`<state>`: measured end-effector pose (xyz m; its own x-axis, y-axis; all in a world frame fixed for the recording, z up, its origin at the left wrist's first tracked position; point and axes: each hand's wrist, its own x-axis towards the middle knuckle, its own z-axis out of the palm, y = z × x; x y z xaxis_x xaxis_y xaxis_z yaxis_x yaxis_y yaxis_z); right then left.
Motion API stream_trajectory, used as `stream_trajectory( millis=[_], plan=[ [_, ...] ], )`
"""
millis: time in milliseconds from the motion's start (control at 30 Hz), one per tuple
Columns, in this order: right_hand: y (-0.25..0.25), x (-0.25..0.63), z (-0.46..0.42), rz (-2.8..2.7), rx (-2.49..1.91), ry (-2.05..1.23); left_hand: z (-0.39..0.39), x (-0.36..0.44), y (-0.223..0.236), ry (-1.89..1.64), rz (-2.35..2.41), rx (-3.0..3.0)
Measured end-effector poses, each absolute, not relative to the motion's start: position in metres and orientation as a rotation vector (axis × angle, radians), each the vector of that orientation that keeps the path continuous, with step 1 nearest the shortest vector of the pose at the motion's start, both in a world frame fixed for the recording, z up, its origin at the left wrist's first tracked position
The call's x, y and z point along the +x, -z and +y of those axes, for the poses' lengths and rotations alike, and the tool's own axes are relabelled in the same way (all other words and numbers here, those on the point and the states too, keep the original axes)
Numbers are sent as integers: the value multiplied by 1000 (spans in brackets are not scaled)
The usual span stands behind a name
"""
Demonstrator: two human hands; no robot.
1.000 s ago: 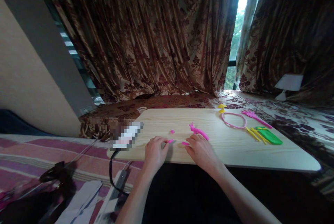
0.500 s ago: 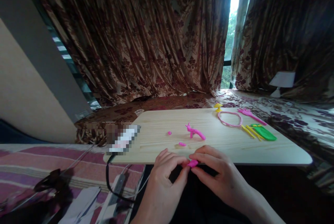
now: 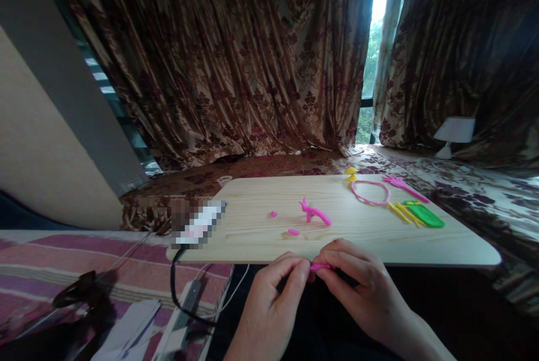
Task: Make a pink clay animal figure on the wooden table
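Patterned curtains are hung across the background, parted at a bright strip of window. Before them a pale wooden table with rounded corners is set. At its near edge, on the wearer's side, the left hand and the right hand are held close together. A small pink piece is pinched between the fingertips of both hands, thumbs against forefingers. A white-shaded lamp is noted beyond the table's far right. At the table's left end a device, blurred, is placed, with a black cable led down past the edge. Toward the right end, a green slab is laid flat, with yellow strips grouped at its left side; plain wood is found from the slab to the right corner. Farther back, a pink ring is placed, flanked by a pink hand-shaped piece on its right and a yellow mushroom-like piece near the far edge. Nearer the middle, a pink figure is stood well apart from the ring. A short pink roll and a pink ball are located to its left, with open wood between ball and device.
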<state>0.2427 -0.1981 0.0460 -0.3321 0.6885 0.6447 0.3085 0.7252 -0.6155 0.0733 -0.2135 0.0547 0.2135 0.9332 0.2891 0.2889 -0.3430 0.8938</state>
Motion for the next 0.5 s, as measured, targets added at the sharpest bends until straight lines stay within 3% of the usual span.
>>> stream_trajectory(
  millis=[500],
  plan=[
    [-51, 246, -200, -1998, -790, -470, -205, 74, -47, -1138, 1103, 1689]
  ],
)
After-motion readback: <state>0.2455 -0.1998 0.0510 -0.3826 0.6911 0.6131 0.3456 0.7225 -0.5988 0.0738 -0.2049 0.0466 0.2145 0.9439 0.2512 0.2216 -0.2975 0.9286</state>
